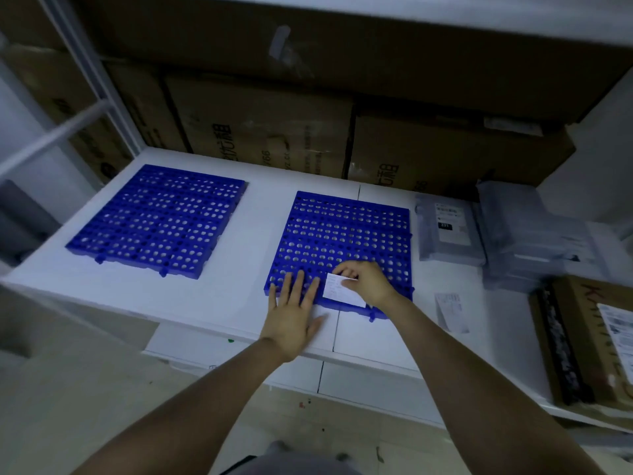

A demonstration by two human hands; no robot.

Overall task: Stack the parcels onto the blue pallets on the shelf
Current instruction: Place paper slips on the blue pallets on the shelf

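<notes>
Head view: right hand [364, 281] pinches a white slip [342, 293] on the near edge of the centre blue pallet [346, 234]; left hand [291, 313] lies flat, fingers spread. Clear the slip first, since grey parcels [448, 231] wait centre-right on the shelf [239, 269].

Left hand [294, 313] flat, splayed; right hand [364, 281] pinching.

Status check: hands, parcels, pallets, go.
Left hand open, flat on right pallet edge. Right hand pinching white slip. Both pallets bare; grey parcels waiting at right. Nothing blocking.
</notes>
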